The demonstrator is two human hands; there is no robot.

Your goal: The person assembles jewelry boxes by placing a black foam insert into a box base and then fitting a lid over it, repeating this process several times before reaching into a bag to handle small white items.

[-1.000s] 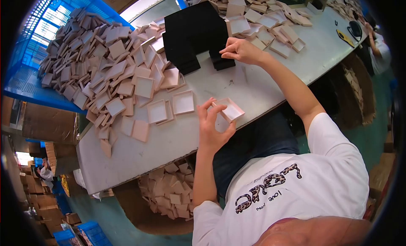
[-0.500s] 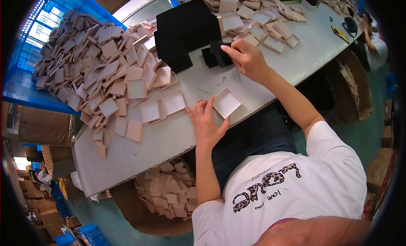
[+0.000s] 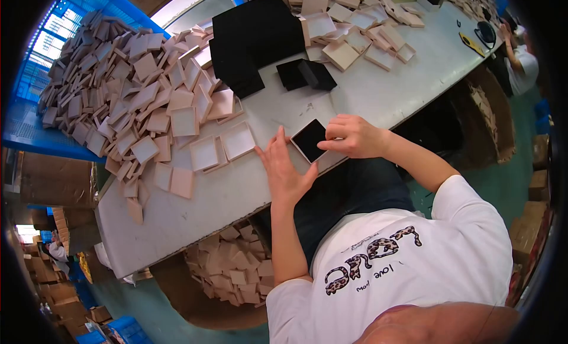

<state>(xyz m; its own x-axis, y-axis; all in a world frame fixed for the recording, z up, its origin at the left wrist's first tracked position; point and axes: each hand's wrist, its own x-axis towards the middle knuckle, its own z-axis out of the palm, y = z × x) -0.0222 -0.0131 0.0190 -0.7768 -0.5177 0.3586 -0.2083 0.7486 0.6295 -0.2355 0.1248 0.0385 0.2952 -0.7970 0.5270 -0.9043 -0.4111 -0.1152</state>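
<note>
A small shallow pale-pink box (image 3: 299, 151) lies near the table's front edge, with a square black pad (image 3: 308, 138) inside it. My right hand (image 3: 357, 137) is closed at the box's right side, thumb against the pad and fingers curled at its edge. On the left side, my left hand (image 3: 285, 169) has its fingers spread, the thumb by the box's near corner and the index finger by its left corner. Several loose black pads (image 3: 291, 75) lie just beyond, beside a large black stack (image 3: 257, 39).
A big heap of pale box pieces (image 3: 142, 95) spills from a blue crate (image 3: 21, 125) on the left. More boxes (image 3: 343, 55) lie at the back. A carton (image 3: 177, 291) of pieces stands below the table (image 3: 177, 219). Yellow-handled tool (image 3: 471, 45) and another person (image 3: 520, 66) are at right.
My right hand has come from the loose black pads down to the box, bringing a black pad. The box's white inside is now covered by it. My left hand stays beside the box.
</note>
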